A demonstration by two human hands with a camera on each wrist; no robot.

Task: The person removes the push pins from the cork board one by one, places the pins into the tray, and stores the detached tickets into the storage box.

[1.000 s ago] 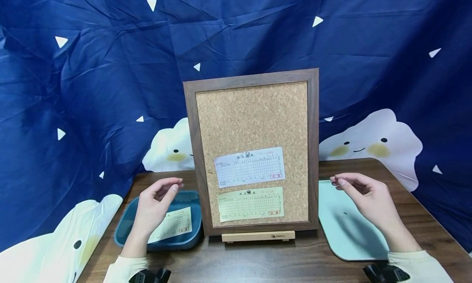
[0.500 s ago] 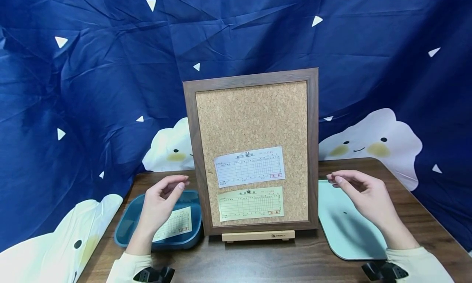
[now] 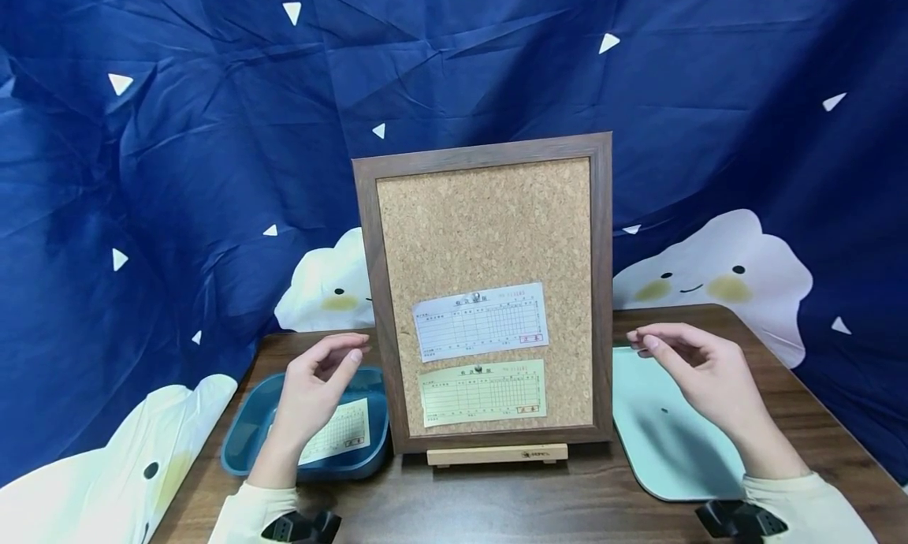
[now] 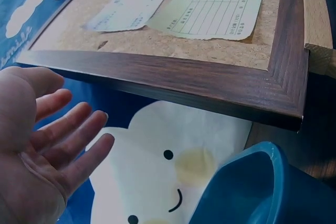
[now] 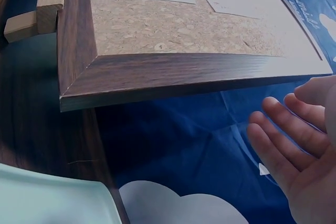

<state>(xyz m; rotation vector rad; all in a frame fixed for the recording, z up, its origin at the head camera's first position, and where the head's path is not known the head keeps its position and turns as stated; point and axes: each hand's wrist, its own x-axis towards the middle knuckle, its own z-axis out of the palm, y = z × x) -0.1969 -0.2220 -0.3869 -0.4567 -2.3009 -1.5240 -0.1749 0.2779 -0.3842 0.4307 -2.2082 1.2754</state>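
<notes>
A cork board (image 3: 489,229) in a brown wooden frame stands upright on a small wooden easel (image 3: 496,454). A white slip (image 3: 482,323) is pinned to its lower half, with a pale green slip (image 3: 484,393) pinned just below. The left hand (image 3: 312,402) hovers left of the frame above a blue bin; in the left wrist view this hand (image 4: 58,140) holds nothing, its fingers loosely bent. Right of the frame, the right hand (image 3: 709,386) hangs over a mint tray; the right wrist view shows its fingers (image 5: 286,129) relaxed and holding nothing.
The blue bin (image 3: 340,471) on the left contains a pale slip (image 3: 344,430). On the mint tray (image 3: 638,441) lies a tiny dark item (image 3: 664,410). Behind the wooden table (image 3: 496,504) hangs a dark blue cloth (image 3: 482,63) with clouds and triangles.
The left hand has moved a little to the right, closer to the frame. The right hand has shifted slightly up and left. Board and slips have not moved.
</notes>
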